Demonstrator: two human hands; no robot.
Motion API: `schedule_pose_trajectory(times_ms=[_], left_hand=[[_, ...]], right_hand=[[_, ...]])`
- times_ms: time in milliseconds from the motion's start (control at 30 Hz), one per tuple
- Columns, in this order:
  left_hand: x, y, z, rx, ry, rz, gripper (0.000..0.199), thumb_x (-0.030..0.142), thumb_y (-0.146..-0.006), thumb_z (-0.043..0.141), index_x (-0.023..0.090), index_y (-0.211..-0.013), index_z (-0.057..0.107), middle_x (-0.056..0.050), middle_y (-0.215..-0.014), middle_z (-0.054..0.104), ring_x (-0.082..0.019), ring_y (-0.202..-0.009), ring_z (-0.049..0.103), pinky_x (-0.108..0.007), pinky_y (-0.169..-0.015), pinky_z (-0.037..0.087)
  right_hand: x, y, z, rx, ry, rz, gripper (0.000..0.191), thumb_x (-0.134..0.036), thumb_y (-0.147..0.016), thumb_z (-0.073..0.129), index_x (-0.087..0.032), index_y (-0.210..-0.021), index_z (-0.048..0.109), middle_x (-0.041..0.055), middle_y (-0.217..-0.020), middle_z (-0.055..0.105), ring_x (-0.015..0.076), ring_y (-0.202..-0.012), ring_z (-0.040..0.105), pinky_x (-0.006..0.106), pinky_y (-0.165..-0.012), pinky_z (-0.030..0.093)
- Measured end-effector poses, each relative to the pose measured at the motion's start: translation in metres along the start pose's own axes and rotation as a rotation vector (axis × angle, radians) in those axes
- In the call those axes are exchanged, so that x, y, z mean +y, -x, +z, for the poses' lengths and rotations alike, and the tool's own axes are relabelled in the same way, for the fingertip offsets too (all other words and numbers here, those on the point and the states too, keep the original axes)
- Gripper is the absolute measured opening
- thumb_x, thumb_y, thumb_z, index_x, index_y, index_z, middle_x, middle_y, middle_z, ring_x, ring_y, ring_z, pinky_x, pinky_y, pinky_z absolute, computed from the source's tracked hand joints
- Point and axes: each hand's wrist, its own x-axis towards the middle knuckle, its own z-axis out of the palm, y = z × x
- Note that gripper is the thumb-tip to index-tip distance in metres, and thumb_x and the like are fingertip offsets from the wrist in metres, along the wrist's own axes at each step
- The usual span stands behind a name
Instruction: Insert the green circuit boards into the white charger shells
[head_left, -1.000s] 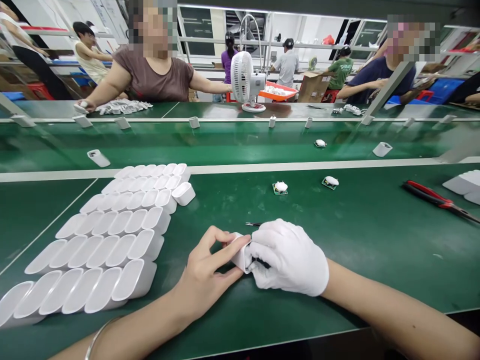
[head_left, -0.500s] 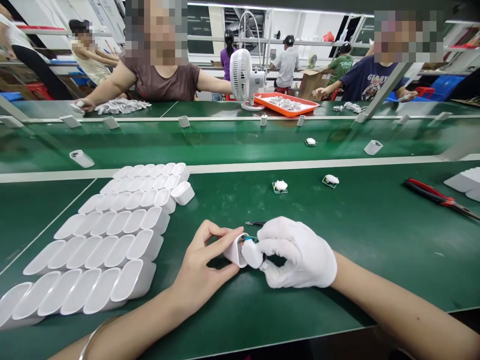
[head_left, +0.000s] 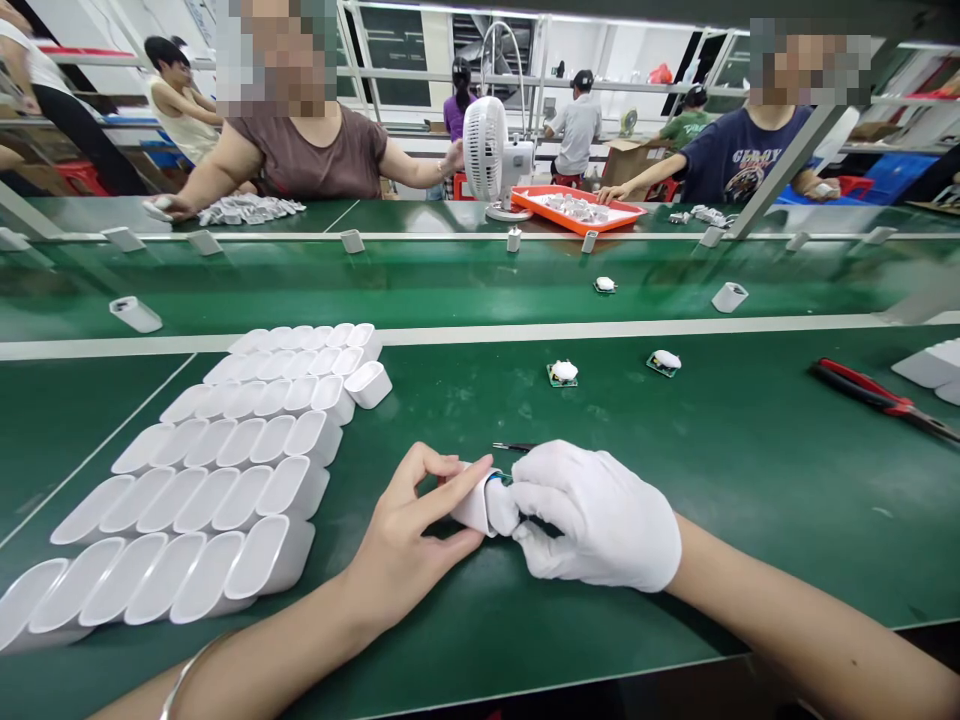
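Between thumb and fingers, my bare left hand (head_left: 420, 520) grips a white plastic housing (head_left: 472, 508), its mouth turned toward the right. My right hand (head_left: 596, 515), in a white glove, pinches a circuit board with a white blob (head_left: 502, 507) that sits partly inside that mouth. A bit of blue shows at the housing's rim; the rest of the board is hidden. Just behind the gloved fingers lies a thin dark tool with a metal tip (head_left: 514, 446), mostly covered by the hand. Two similar circuit boards (head_left: 562, 373) rest farther back on the green table (head_left: 735, 450).
Rows of white housings (head_left: 202, 500) stand at left, with a single housing (head_left: 367, 384) at their edge. Red-handled pliers (head_left: 885, 400) lie at right near more white pieces (head_left: 934, 368). Beyond a white strip, a green belt (head_left: 420, 290) carries parts. Co-workers, a fan (head_left: 486, 150) and an orange tray (head_left: 577, 208) are opposite.
The board has gone deeper into the housing as my right hand moved slightly left. Parts on the belt shifted left. A co-worker's hand now reaches to the orange tray.
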Motion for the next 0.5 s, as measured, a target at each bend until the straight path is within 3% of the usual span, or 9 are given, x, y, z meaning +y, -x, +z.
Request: schedule_pose_trajectory(times_ms=[233,333,400,500], left_hand=[[0.003,0.001,0.002,-0.017,0.021,0.017,0.079,-0.003,-0.072,0.062,0.041,-0.134,0.044,0.0,-0.098,0.043,-0.016,-0.095,0.054,-0.035,-0.088,0.052],[0.003,0.0,0.002,-0.025,0.047,-0.026,0.075,-0.002,-0.071,0.065,0.039,-0.132,0.048,0.001,-0.094,0.045,-0.015,-0.091,0.054,-0.031,-0.084,0.053],[0.004,-0.002,0.001,-0.024,0.062,-0.097,0.069,0.001,-0.071,0.068,0.036,-0.128,0.052,0.001,-0.092,0.046,-0.013,-0.085,0.054,-0.027,-0.077,0.052],[0.005,-0.005,-0.001,-0.036,0.098,-0.164,0.057,0.01,-0.073,0.072,0.032,-0.123,0.057,0.001,-0.092,0.05,-0.013,-0.083,0.055,-0.026,-0.076,0.051]], right_hand=[[-0.003,-0.006,0.0,-0.033,-0.055,0.028,0.013,-0.01,-0.074,0.048,-0.021,-0.073,0.055,-0.001,-0.063,0.053,0.0129,-0.058,0.045,0.024,-0.047,0.031],[-0.002,-0.006,-0.005,-0.072,-0.202,0.081,0.011,-0.012,-0.075,0.054,-0.022,-0.079,0.056,-0.0007,-0.07,0.058,0.0127,-0.063,0.052,0.023,-0.053,0.04],[0.001,-0.005,-0.009,0.007,-0.318,0.145,0.015,-0.016,-0.075,0.058,-0.021,-0.089,0.056,0.0037,-0.088,0.063,0.0148,-0.077,0.059,0.026,-0.065,0.049],[0.003,-0.001,-0.012,0.172,-0.411,0.22,0.021,-0.016,-0.083,0.055,-0.019,-0.103,0.055,0.0097,-0.107,0.061,0.0163,-0.095,0.061,0.031,-0.081,0.052]])
